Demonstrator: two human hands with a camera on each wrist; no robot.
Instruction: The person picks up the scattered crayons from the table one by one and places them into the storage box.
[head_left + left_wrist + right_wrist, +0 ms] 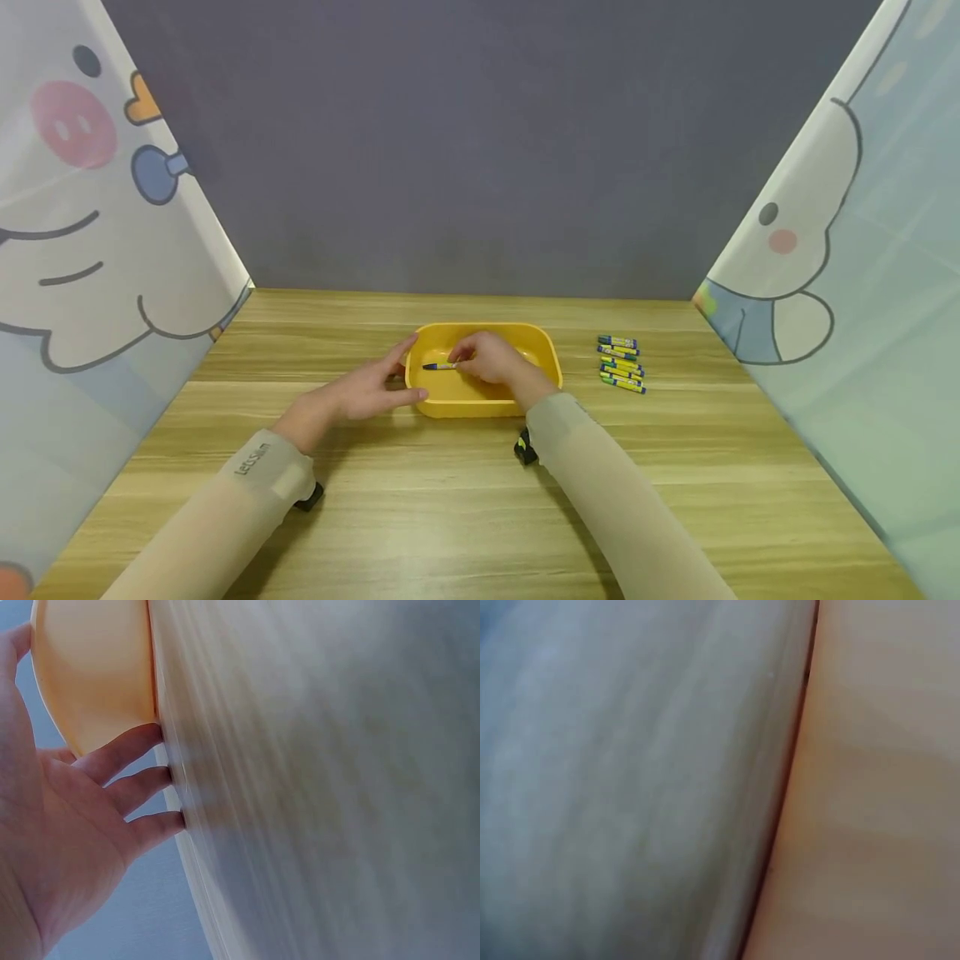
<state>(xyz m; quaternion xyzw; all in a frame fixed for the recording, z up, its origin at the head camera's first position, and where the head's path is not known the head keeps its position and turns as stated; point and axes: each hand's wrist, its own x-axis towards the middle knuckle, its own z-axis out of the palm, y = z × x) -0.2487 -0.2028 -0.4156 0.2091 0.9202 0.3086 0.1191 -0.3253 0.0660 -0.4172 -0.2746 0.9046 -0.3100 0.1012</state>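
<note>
A yellow plastic box [468, 408] with rounded corners sits on the wooden table, open side up. Inside it my right hand [491, 358] pinches a blue-tipped crayon [438, 367] with a yellow wrapper, low over the floor of the box. My left hand [375, 390] rests on the box's left end, thumb at the near corner and fingers spread along the wall. Seen from the left wrist, that hand [82, 795] has its fingertips down by the table beside the box wall [97, 667]. The right wrist view has only the box's outer wall [877, 787] and tabletop; the right hand is outside it.
Several crayons [621, 364] with yellow and blue wrappers lie in a loose row right of the box. A grey panel [472, 150] rises at the table's back edge. Printed cartoon curtains [112, 275] flank both sides. Wood-grain tabletop [420, 517] stretches in front.
</note>
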